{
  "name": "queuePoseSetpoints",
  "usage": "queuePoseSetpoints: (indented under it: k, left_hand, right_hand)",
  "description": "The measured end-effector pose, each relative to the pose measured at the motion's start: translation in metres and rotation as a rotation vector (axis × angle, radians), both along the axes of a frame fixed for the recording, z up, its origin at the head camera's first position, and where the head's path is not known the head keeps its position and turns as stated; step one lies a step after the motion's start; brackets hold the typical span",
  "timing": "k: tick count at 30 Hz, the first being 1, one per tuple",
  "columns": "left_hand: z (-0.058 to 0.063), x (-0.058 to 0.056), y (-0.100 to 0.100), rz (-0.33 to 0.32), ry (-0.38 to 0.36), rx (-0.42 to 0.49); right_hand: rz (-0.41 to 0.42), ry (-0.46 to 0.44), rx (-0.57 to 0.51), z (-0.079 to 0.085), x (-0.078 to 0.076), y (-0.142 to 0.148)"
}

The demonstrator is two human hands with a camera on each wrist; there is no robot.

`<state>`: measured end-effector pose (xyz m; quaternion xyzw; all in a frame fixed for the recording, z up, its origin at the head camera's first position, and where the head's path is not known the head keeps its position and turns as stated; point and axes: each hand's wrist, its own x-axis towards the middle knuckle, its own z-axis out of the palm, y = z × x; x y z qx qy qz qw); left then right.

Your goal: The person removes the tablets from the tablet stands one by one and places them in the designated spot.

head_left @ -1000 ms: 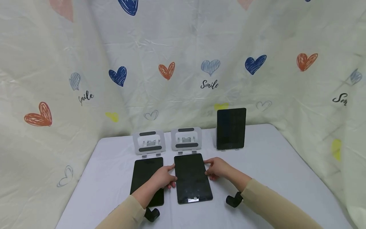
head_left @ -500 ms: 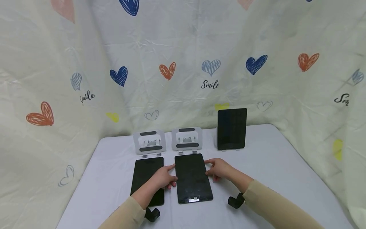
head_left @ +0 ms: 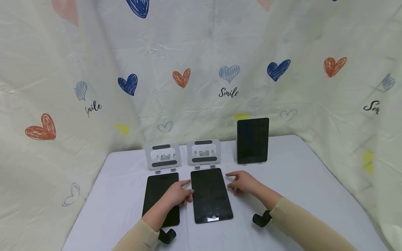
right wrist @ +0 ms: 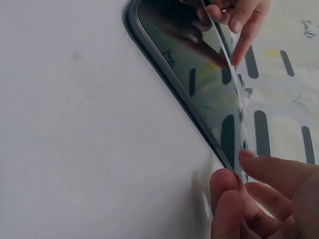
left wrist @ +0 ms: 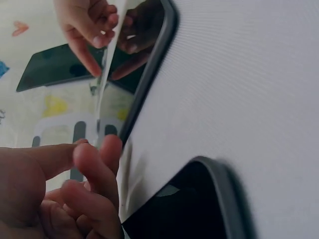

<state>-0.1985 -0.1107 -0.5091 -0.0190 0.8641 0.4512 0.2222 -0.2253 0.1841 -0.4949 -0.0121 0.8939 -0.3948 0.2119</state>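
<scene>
A black tablet (head_left: pixel 211 198) lies screen up in the middle of the table, its far edge close to a grey tablet stand (head_left: pixel 204 159). My left hand (head_left: pixel 177 194) is at its left edge, index finger stretched forward and thumb tip right at the side. To the right, my right hand (head_left: pixel 244 182) hovers just off the tablet's edge, index finger pointing forward, other fingers loosely bent, nothing held. Beneath my left forearm lies a second black tablet (head_left: pixel 158 188), partly covered. In the right wrist view the tablet's glossy screen (right wrist: pixel 184 55) mirrors a hand.
Another grey stand (head_left: pixel 164 163) is behind the left tablet. At the back right a third tablet (head_left: pixel 252 139) stands upright on its support. A white cloth (head_left: pixel 301 181) covers the table, and a heart-printed curtain (head_left: pixel 201 42) hangs behind it.
My right hand has drawn slightly away to the right from the middle tablet's edge. My left hand stays at the left edge; the tablets have not moved.
</scene>
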Motion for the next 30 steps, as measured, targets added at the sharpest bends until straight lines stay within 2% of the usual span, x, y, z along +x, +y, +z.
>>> queuePoseSetpoints:
  k: [7, 16, 23, 30]
  left_hand:
    - [0.005, -0.001, 0.002, 0.014, 0.068, 0.062]
    - [0.012, -0.005, 0.015, 0.039, 0.166, 0.106]
    - [0.017, -0.015, 0.033, 0.054, 0.225, 0.215]
    - [0.028, -0.03, 0.054, 0.01, 0.265, 0.206]
  right_hand:
    - [0.022, 0.042, -0.039, 0.004, -0.001, 0.014]
    - [0.071, 0.086, -0.094, 0.008, -0.007, 0.034]
    - [0.079, 0.123, -0.135, 0.014, -0.012, 0.051]
    - [0.058, 0.143, -0.174, 0.024, -0.018, 0.069]
